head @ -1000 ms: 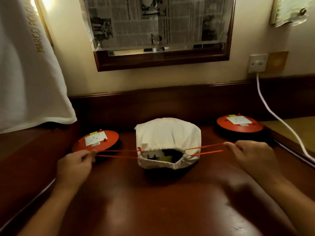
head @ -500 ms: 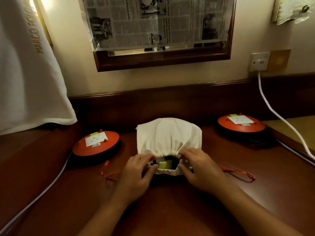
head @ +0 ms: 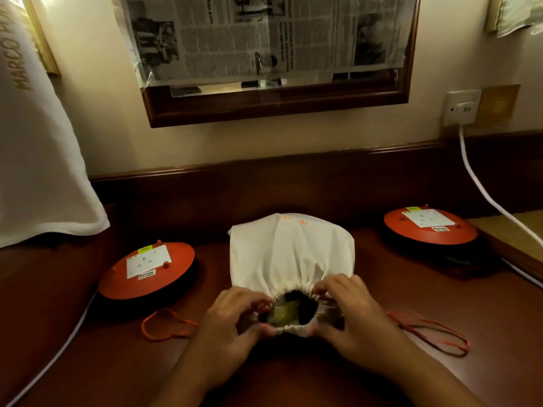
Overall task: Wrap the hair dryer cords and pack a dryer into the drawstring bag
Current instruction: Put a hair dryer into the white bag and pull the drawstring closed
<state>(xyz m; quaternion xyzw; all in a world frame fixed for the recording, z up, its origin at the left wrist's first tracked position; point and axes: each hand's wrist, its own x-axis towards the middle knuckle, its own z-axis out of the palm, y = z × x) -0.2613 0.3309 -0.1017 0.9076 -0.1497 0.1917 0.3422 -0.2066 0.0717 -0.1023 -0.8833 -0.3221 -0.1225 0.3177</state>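
Both hands have come in from the sides since a second ago: then they pulled the orange strings out wide, now they are at the mouth of the drawstring bag [head: 291, 254] and the strings lie slack on the surface. The left hand [head: 232, 318] pinches the gathered rim on its side, the right hand [head: 349, 312] does the same on the other side, fingers curled narrow on the cloth. The bag lies in the middle of the surface [head: 293, 386], with its mouth toward the person and only half closed. Inside, something dark with a yellowish part shows; I judge it is the dryer, but it is too dim to be sure.

To do this step well, I think the hands should spread the gathers evenly around the rim, push the contents deeper so nothing is caught in the mouth, and then pull both cords together, not one alone.

The left cord loop [head: 164, 324] lies just beside the left wrist, and the right cord loop [head: 435, 333] is near the right forearm; both are easy to reach. The left orange reel [head: 147, 271] and the right orange reel [head: 430, 227] stand apart from the bag on each side, so there is open room for pulling outward. A white cable [head: 487, 195] hangs from the wall socket at the far right, clear of the hands.
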